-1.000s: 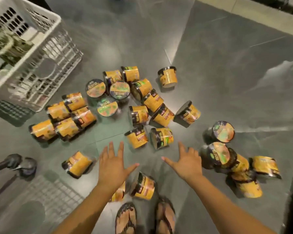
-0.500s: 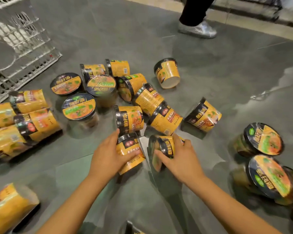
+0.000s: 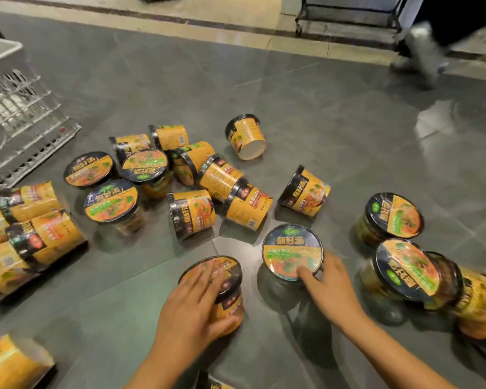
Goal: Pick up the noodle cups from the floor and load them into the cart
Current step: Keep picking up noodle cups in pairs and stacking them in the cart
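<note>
Two of the round yellow paper noodle cups with black rims and printed film lids are the ones in play. The left hand (image 3: 194, 304) is draped over the nearer cup (image 3: 233, 301), fingers across the lid and thumb wrapped round the side wall. The right hand (image 3: 331, 284) grips the rim of the other cup (image 3: 289, 248), whose lid is tipped toward the camera. Makes sense to me: a top-down grab suits cups standing roughly upright on the dark grey tiled floor (image 3: 320, 122), and one per hand halves the trips. Can't tell if either base is off the floor yet. Just ahead of the hands is the main heap of loose cups (image 3: 192, 213), mostly on their sides and touching. Left of the left hand a row of side-lying cups (image 3: 45, 234) is packed together, and right of the right hand a few upright cups (image 3: 393, 214) stand close. The white lattice-sided plastic cart (image 3: 20, 108) sits well beyond the left hand, so I'd guess the load goes up and leftward. The wrap looks slippery, so that right-hand rim hold seems the shakier one.
</note>
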